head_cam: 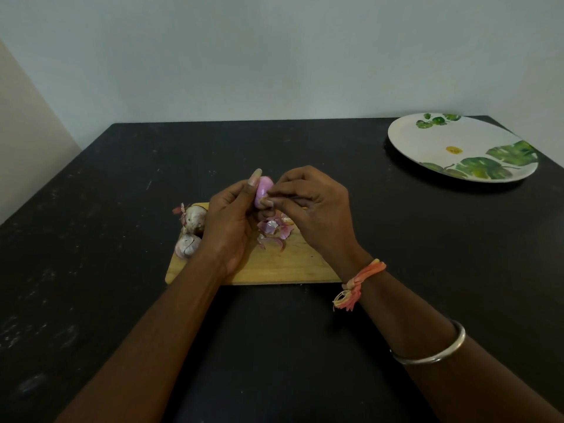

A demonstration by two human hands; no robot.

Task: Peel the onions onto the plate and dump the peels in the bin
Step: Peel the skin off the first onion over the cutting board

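Note:
My left hand [230, 216] holds a small pink, mostly peeled onion [263, 190] above the wooden cutting board [283, 265]. My right hand [311, 209] pinches at the onion's lower side with its fingertips. A heap of pink and white peels [273, 232] lies on the board under the hands. Two unpeeled onions [193, 222] with papery skin sit at the board's left end, one behind the other. The white plate with green leaf print [427, 141] stands at the far right of the table with nothing on it. No bin is in view.
The black table [122, 184] stretches around the board; its back edge meets a pale wall. A thread band and a metal bangle are on my right forearm.

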